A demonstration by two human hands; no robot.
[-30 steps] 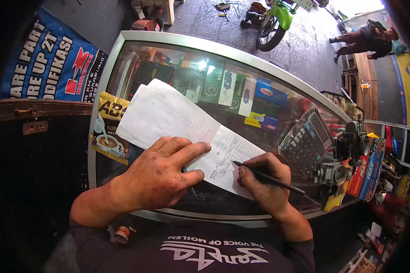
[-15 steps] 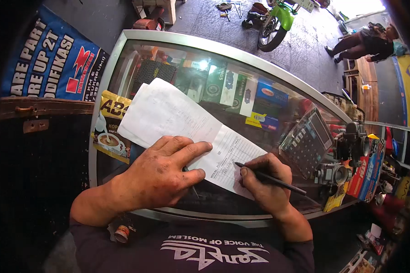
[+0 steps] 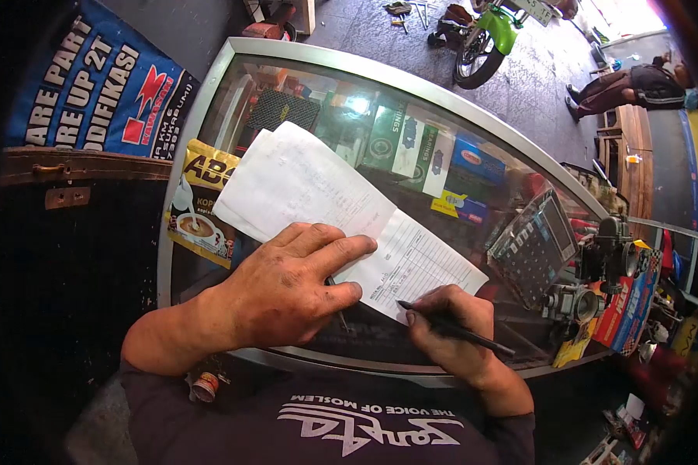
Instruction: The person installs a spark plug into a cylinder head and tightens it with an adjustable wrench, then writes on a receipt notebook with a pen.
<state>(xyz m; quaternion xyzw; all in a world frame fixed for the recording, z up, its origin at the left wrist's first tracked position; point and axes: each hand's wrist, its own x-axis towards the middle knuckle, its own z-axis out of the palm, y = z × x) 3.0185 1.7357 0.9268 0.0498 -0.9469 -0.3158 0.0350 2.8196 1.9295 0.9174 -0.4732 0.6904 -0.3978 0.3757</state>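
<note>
A receipt book point(image 3: 434, 252) lies folded open on the glass counter, its written sheets point(image 3: 298, 178) turned over to the left and a ruled form on the right. My left hand point(image 3: 295, 287) lies over the middle of the book, fingers stretched out and apart. A thin dark rod point(image 3: 341, 319) shows partly under its thumb; I cannot tell whether it is gripped. My right hand point(image 3: 454, 329) is closed around a black pen point(image 3: 469, 335), whose tip touches the form near its lower edge.
Under the glass of the counter point(image 3: 318, 50) are several parts boxes point(image 3: 417, 151). A calculator point(image 3: 535, 248) and carburetors point(image 3: 574, 302) sit at the right, a coffee sachet point(image 3: 202, 205) at the left. Beyond are a green motorcycle point(image 3: 495, 35) and another person point(image 3: 636, 87).
My right hand has moved the pen tip across the form toward its near edge. My left hand stays on the book. The whole view has shifted slightly.
</note>
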